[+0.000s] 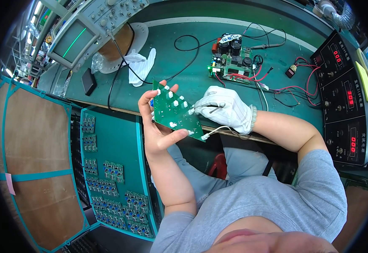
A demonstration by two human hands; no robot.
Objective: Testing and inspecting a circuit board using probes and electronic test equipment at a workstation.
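Note:
My bare left hand grips a green circuit board by its edges, thumb at the lower edge and fingers behind the far edge. The board is tilted up and carries several white connectors on its visible face. A white cable is plugged in at its lower right corner. My right hand, in a white striped glove, is closed in a pinch at the board's right edge, beside a white connector. A thin dark piece shows across its fingers. What the fingertips hold is too small to make out.
A larger powered board with wires lies ahead. An oscilloscope stands far left, near a loose white glove and black box. Power supplies line the right. Several small boards lie on a green panel at left.

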